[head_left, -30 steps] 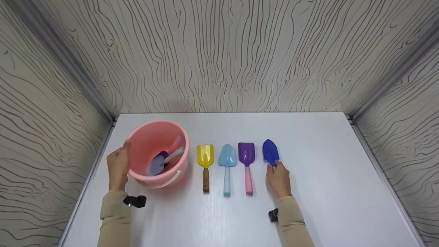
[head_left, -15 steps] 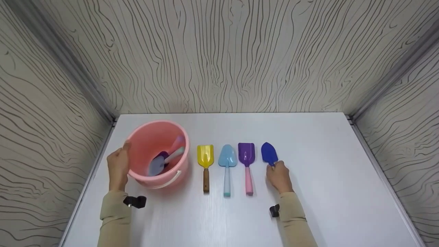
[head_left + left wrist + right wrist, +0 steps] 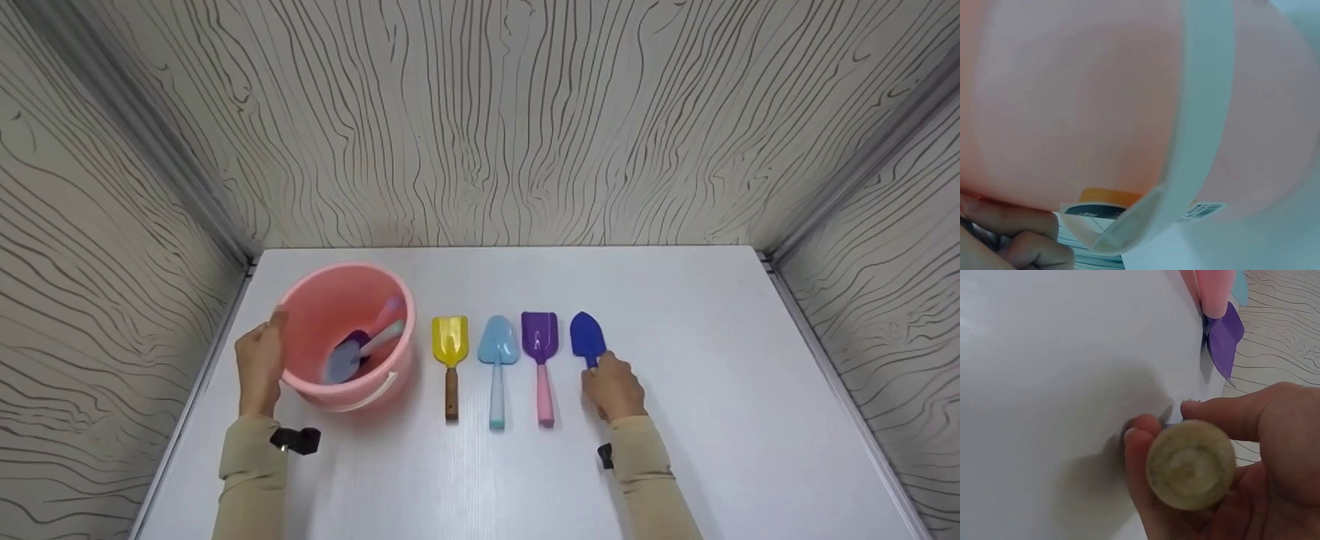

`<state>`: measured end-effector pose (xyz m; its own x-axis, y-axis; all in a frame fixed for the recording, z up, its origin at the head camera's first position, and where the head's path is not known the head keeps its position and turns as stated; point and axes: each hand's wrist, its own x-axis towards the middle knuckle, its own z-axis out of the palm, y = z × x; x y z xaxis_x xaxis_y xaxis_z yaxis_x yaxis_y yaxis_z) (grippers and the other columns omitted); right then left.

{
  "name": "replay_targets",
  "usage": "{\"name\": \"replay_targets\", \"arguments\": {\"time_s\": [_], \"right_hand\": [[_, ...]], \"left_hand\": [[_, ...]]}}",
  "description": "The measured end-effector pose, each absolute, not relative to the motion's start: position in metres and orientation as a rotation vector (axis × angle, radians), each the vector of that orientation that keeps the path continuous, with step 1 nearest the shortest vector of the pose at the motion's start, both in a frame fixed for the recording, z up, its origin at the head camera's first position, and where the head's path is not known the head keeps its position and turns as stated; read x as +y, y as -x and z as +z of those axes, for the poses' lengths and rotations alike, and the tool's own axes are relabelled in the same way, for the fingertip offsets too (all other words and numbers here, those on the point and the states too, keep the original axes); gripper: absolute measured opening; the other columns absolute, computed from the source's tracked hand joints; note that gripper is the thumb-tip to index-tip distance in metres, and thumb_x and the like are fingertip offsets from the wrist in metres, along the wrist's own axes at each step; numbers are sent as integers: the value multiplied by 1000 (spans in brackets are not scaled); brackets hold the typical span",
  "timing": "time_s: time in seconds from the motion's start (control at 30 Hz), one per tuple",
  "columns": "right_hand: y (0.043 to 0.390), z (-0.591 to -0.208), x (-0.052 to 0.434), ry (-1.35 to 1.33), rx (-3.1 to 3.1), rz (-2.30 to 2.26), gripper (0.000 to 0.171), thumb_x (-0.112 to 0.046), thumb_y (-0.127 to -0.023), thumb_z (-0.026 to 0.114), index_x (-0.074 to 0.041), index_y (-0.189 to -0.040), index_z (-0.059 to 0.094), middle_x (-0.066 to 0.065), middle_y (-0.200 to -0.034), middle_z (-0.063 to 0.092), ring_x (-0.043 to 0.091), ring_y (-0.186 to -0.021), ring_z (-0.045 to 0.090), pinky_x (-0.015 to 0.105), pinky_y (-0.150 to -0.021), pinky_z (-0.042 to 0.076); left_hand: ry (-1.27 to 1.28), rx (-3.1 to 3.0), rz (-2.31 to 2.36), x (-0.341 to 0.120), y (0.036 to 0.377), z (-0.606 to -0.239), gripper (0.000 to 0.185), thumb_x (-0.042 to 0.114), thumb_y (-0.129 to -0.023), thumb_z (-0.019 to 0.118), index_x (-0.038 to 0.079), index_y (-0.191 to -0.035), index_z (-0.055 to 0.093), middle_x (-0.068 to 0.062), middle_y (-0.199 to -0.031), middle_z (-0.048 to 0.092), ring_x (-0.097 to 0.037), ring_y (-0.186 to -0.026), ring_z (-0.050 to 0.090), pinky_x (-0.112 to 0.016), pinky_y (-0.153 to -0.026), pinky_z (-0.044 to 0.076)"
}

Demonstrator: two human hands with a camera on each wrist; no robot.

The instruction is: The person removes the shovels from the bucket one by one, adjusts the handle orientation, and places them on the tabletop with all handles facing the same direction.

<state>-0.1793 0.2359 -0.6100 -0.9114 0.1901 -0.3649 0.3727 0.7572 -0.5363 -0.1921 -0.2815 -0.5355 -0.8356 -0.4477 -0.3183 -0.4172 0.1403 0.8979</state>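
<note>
A pink bucket (image 3: 330, 315) stands at the table's left with a pale blue scoop (image 3: 343, 360) and other toy tools inside. My left hand (image 3: 259, 366) grips its left wall, and the bucket wall (image 3: 1084, 101) with its white handle (image 3: 1196, 129) fills the left wrist view. My right hand (image 3: 613, 386) holds the handle of a dark blue trowel (image 3: 586, 335), the rightmost of a row. Its round handle end (image 3: 1190, 464) sits between my curled fingers (image 3: 1224, 417). To its left lie a purple shovel (image 3: 540, 339), a light blue trowel (image 3: 497, 343) and a yellow shovel (image 3: 449, 341).
The white table (image 3: 735, 390) is boxed in by wood-grain walls (image 3: 487, 120) at the back and both sides. The purple shovel's blade (image 3: 1225, 336) and pink handle (image 3: 1210, 292) lie close beside my right hand.
My right hand has drawn the dark blue trowel slightly toward me and to the left, closer to the purple shovel. The left hand and the bucket have stayed put.
</note>
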Motion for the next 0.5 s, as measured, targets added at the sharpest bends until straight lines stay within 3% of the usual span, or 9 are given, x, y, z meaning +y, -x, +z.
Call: {"name": "replay_targets", "arguments": {"time_s": [0.17, 0.5], "right_hand": [[178, -609, 237, -430, 2675, -851, 43, -18, -106, 57, 17, -131, 52, 29, -103, 68, 24, -60, 64, 34, -49, 49], [176, -606, 241, -380, 2700, -854, 24, -19, -103, 60, 4, -107, 56, 13, -77, 62, 19, -52, 59, 32, -48, 45]], "left_hand": [[-887, -2370, -1832, -282, 191, -535, 61, 65, -106, 50, 6, -92, 61, -4, -94, 65, -17, -89, 61, -30, -75, 54], [-868, -2364, -1825, -283, 191, -536, 58, 61, -107, 50, 7, -89, 60, -3, -89, 64, -19, -88, 60, -33, -74, 53]]}}
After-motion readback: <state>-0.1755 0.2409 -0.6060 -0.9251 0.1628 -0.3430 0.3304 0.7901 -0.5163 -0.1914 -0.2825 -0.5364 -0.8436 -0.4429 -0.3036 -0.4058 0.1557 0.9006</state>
